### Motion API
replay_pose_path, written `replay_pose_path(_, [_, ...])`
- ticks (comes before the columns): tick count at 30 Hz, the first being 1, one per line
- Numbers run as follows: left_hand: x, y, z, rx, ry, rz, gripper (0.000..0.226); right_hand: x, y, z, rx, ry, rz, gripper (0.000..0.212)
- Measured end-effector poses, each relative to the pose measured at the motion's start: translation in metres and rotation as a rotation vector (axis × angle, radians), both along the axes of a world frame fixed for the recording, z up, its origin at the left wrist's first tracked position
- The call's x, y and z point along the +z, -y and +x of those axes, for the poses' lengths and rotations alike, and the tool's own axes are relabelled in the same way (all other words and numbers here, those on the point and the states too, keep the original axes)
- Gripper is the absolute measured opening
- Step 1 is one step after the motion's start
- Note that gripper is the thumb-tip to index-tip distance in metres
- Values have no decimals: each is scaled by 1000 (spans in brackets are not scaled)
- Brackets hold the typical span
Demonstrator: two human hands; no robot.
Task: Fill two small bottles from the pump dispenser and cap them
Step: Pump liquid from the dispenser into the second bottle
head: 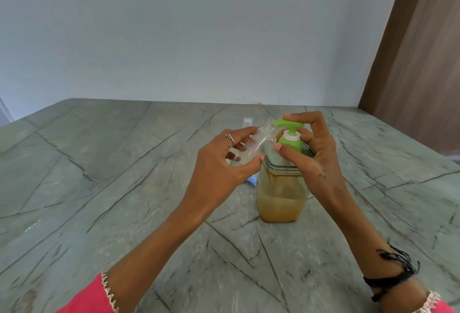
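A clear pump dispenser (281, 200) with yellowish liquid in its lower part stands on the grey stone table (124, 188). Its green pump head (288, 126) points left. My right hand (311, 148) wraps around the pump, with a finger on top of the head and the thumb by the green collar. My left hand (224, 163) holds a small clear bottle (254, 144) tilted, its open mouth right at the pump's nozzle. A little liquid shows near the bottle's low end. A small clear cap (248, 121) stands on the table behind my left hand.
Something light blue (326, 180) lies on the table between my left hand and the dispenser, mostly hidden. A pale wall runs along the table's far edge, and a brown panel (418, 63) stands at the right.
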State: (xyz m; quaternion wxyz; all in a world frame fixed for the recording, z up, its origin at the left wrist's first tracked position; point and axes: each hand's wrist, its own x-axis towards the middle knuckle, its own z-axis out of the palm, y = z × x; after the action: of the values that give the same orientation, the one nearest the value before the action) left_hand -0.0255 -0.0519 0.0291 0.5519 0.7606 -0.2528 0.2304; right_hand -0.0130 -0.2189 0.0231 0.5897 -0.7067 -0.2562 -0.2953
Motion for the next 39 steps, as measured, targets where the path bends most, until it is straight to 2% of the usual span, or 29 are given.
replay_pose_path(7, [3,1,2,7,7,-7,40,0,2,-2,10,22,-84,48])
replay_pose_path(24, [1,-1,1,15,51,42,46,1,1,4,-2,-4,-3,30])
replay_pose_path(34, [2,3,4,20,18,0,46,2,1,-1,5,7,-78,40])
replay_pose_path(39, [2,2,2,8,9,-4,45,2,1,3,38,-15,10,41])
